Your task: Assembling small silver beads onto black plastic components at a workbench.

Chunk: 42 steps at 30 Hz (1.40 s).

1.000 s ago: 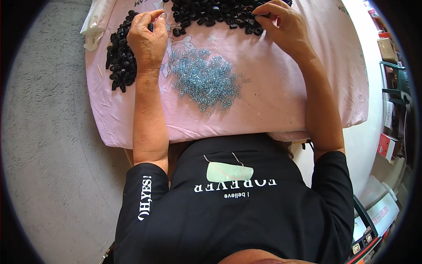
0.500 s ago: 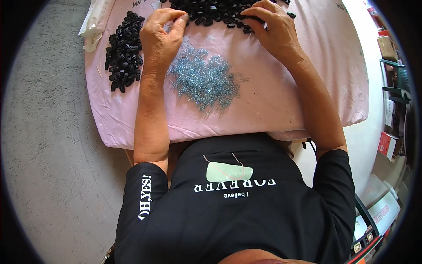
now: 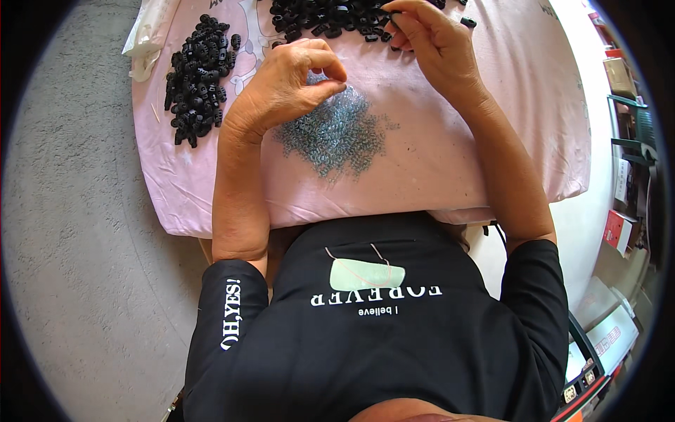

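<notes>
My left hand (image 3: 292, 86) is over the far edge of a heap of tiny bluish metal coil springs (image 3: 327, 141). Its thumb and forefinger press together at the tips; whatever is between them is too small to make out. Farther off and to the right, my right hand (image 3: 439, 46) pinches a small black plastic part (image 3: 391, 21) between thumb and fingers. That hand is at the near right side of a big pile of similar black parts (image 3: 323, 17), which runs past the upper edge of the view.
A second pile of black parts (image 3: 200, 81) lies left of my left forearm, with a thin pale stick (image 3: 156, 112) beside it. A white plastic bag (image 3: 149, 35) hangs at the table's far left edge. Pink cloth (image 3: 436, 176) covers the table. Boxes (image 3: 619, 232) stand at the far right.
My left hand has come back from the big black pile and moved right, over the springs. My right hand has stayed nearly in place, its fingers shifting slightly around the black part.
</notes>
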Each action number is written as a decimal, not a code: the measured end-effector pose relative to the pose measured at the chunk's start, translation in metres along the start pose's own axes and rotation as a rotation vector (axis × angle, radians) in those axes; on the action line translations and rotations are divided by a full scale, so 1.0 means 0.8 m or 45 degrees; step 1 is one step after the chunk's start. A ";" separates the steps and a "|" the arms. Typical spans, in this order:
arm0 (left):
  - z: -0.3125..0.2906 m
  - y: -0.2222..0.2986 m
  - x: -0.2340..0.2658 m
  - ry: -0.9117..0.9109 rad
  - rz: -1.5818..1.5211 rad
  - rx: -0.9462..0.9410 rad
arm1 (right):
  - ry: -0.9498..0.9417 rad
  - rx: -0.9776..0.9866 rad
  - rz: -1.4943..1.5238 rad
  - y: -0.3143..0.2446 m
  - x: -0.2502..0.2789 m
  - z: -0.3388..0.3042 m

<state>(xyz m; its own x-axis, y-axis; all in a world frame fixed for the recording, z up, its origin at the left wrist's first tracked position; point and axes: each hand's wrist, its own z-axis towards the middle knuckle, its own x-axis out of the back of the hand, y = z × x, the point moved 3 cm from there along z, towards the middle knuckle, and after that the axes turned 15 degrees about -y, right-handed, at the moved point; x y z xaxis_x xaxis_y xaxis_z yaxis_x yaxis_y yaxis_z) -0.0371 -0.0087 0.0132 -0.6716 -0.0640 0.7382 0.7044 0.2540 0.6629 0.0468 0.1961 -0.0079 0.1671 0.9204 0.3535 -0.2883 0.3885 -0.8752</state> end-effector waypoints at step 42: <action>0.011 0.004 -0.007 0.386 -0.092 0.038 | -0.394 -0.221 0.372 0.021 -0.018 -0.003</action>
<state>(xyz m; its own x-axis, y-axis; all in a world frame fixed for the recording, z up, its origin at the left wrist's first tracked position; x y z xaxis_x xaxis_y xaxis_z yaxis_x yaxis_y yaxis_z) -0.0336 0.0011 0.0099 -0.6173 -0.3667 0.6961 0.6472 0.2664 0.7143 0.0420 0.1890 -0.0283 -0.1949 0.9704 0.1427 -0.1147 0.1220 -0.9859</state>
